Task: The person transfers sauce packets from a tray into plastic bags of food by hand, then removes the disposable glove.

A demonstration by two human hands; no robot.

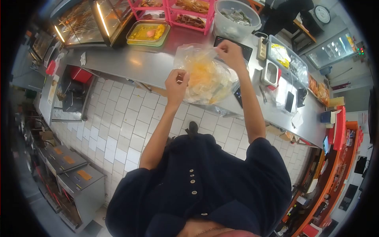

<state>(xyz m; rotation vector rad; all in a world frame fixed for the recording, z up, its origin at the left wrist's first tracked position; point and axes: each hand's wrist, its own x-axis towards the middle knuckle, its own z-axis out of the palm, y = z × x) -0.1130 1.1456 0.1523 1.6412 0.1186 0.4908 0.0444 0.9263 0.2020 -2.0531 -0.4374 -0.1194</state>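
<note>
A clear plastic bag point(207, 81) with pale and orange-yellow contents lies at the front edge of the metal counter. At its left side is my left hand point(177, 82), fingers curled in a pinch against the plastic. My right hand point(230, 53) is closed at the bag's upper right, fingertips together on the thin film. The film spreads between both hands, and its upper part is blurred. What exactly sits inside the bag is too unclear to name.
Behind the bag are a yellow-filled tray point(147, 32), pink racks point(189, 21) and a white bucket point(236, 19). A glass warmer point(85, 23) stands left. To the right are a metal container point(270, 74), a plastic bin point(294, 65) and a phone point(289, 101).
</note>
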